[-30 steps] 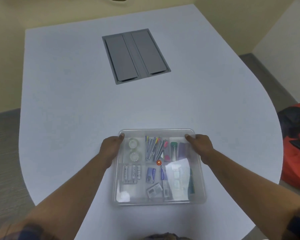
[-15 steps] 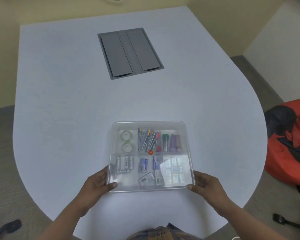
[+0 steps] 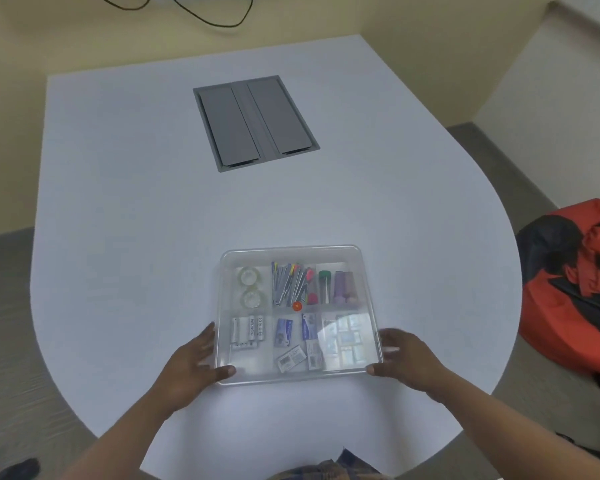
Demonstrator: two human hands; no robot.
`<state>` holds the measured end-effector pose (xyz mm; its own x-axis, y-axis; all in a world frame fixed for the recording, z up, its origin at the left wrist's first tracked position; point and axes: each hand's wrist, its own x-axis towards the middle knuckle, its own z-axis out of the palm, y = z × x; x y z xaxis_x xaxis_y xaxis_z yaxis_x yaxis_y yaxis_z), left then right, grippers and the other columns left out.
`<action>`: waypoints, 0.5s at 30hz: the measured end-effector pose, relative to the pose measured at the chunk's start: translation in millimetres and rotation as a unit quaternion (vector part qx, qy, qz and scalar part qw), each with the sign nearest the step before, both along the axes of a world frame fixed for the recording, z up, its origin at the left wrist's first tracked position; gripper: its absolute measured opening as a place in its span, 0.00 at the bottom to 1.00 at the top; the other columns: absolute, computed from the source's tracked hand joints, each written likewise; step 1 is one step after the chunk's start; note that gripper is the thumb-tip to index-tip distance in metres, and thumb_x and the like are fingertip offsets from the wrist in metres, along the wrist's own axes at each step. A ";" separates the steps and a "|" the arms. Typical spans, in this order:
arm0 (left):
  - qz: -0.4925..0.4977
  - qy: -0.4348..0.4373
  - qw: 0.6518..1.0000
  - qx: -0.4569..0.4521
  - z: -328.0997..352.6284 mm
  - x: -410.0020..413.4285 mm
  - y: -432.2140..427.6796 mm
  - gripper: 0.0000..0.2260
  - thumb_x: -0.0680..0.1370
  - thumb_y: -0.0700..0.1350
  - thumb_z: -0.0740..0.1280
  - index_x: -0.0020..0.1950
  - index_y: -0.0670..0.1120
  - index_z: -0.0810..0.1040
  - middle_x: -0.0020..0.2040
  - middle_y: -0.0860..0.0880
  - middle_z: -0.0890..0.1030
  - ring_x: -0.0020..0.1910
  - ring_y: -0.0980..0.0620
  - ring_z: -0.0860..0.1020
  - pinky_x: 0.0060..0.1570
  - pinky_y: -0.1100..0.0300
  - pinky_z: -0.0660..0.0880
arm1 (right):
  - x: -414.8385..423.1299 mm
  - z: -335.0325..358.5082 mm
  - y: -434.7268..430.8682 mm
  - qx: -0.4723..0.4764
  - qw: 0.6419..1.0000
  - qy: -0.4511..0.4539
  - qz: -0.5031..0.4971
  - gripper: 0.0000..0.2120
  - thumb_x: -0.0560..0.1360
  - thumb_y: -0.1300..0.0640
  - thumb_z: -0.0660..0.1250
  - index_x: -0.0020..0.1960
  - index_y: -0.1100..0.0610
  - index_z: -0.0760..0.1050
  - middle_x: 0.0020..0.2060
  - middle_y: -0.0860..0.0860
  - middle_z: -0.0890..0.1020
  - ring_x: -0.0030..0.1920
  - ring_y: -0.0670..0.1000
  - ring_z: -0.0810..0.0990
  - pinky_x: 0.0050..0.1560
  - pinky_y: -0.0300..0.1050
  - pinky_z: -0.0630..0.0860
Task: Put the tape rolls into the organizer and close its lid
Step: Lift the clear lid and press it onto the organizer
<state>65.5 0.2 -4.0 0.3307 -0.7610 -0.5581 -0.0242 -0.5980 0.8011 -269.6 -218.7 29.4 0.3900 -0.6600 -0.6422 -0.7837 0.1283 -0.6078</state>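
Near the table's (image 3: 125, 209) front edge, the left hand (image 3: 187, 370) and right hand (image 3: 407, 358) clasp the organizer's (image 3: 293, 375) near corners, lid apparently down, both tape rolls (image 3: 248, 275) inside its far-left compartment.

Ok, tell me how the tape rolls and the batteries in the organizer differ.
The tape rolls are clear rings lying flat, two in the far-left compartment; the batteries are white cylinders on their sides, packed in the near-left compartment. The rolls sit one behind the other; most batteries lie side by side. Both lie under the clear lid of the organizer.
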 end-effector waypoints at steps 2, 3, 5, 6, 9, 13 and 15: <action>-0.025 -0.116 0.993 0.024 7.2 7.1 -7.4 0.54 0.60 0.51 0.82 0.78 0.54 0.52 0.74 0.58 0.61 0.72 0.55 0.64 0.68 0.53 0.67 | 10.5 9.0 -9.2 -0.090 0.993 0.040 0.072 0.52 0.60 0.50 0.83 0.76 0.56 0.58 0.73 0.51 0.65 0.71 0.52 0.67 0.69 0.48 0.66; -0.062 -0.173 0.983 0.019 10.0 10.3 -11.6 0.57 0.59 0.54 0.82 0.78 0.54 0.48 0.76 0.59 0.55 0.74 0.57 0.58 0.70 0.55 0.63 | 16.7 12.8 -14.1 -0.130 0.985 0.040 0.106 0.58 0.59 0.47 0.82 0.77 0.55 0.52 0.76 0.50 0.59 0.75 0.50 0.60 0.72 0.46 0.60; -0.149 -0.244 0.958 0.008 15.4 15.4 -22.5 0.62 0.59 0.60 0.80 0.76 0.54 0.38 0.77 0.62 0.42 0.75 0.62 0.47 0.73 0.59 0.53 | 30.3 18.1 -23.7 -0.190 0.964 0.053 0.180 0.64 0.57 0.41 0.81 0.78 0.54 0.44 0.78 0.48 0.49 0.77 0.47 0.49 0.73 0.45 0.54; -0.181 -0.256 0.949 0.015 17.1 16.6 -28.8 0.64 0.58 0.62 0.79 0.75 0.53 0.34 0.76 0.62 0.38 0.75 0.62 0.43 0.73 0.59 0.51 | 36.6 18.9 -28.2 -0.212 0.949 0.080 0.219 0.65 0.57 0.39 0.80 0.78 0.54 0.41 0.78 0.48 0.45 0.77 0.47 0.45 0.73 0.47 0.54; -0.211 -0.251 0.944 0.041 19.3 12.8 -44.0 0.65 0.58 0.68 0.75 0.75 0.51 0.31 0.74 0.57 0.31 0.74 0.59 0.34 0.74 0.58 0.44 | 50.0 15.6 -37.3 -0.220 0.918 0.153 0.292 0.67 0.58 0.34 0.77 0.77 0.57 0.36 0.78 0.50 0.39 0.77 0.48 0.39 0.73 0.49 0.56; -0.192 -0.263 0.945 0.042 11.4 -5.3 -49.0 0.63 0.60 0.73 0.69 0.74 0.46 0.29 0.75 0.50 0.27 0.73 0.53 0.29 0.73 0.56 0.40 | 52.6 0.1 -33.8 -0.202 0.927 0.135 0.285 0.63 0.63 0.28 0.70 0.77 0.59 0.35 0.77 0.54 0.37 0.77 0.51 0.38 0.73 0.46 0.48; -0.186 -0.306 0.933 0.028 4.5 -12.9 -46.4 0.60 0.64 0.74 0.65 0.74 0.43 0.29 0.74 0.48 0.26 0.73 0.52 0.28 0.74 0.55 0.41 | 47.3 -11.2 -26.4 -0.241 0.923 0.117 0.275 0.60 0.65 0.24 0.61 0.76 0.60 0.35 0.76 0.55 0.36 0.77 0.51 0.38 0.72 0.43 0.43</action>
